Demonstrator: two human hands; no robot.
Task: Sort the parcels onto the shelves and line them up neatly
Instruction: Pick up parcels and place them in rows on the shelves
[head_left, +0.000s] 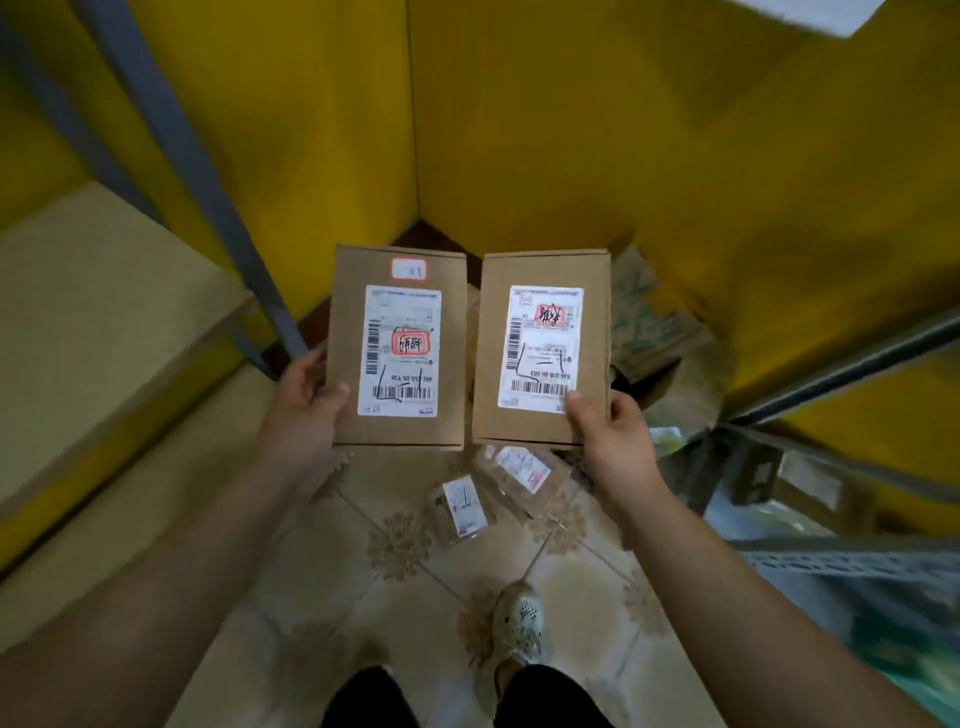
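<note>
I hold two flat brown cardboard parcels side by side in front of me, labels facing up. My left hand (306, 400) grips the left parcel (347, 322) at its lower left corner, thumb on top. My right hand (610, 431) grips the right parcel (491, 338) at its lower right corner, thumb on its white label. The two parcels are almost touching. Below them on the tiled floor lie two small clear-bagged parcels (462, 506) with white labels.
Shelves (104, 322) with pale boards stand to the left behind a grey upright post (208, 171). A grey metal rack (841, 564) with packages is on the right. A printed cardboard box (649, 322) sits in the yellow-walled corner. My shoe (519, 623) is on the floor.
</note>
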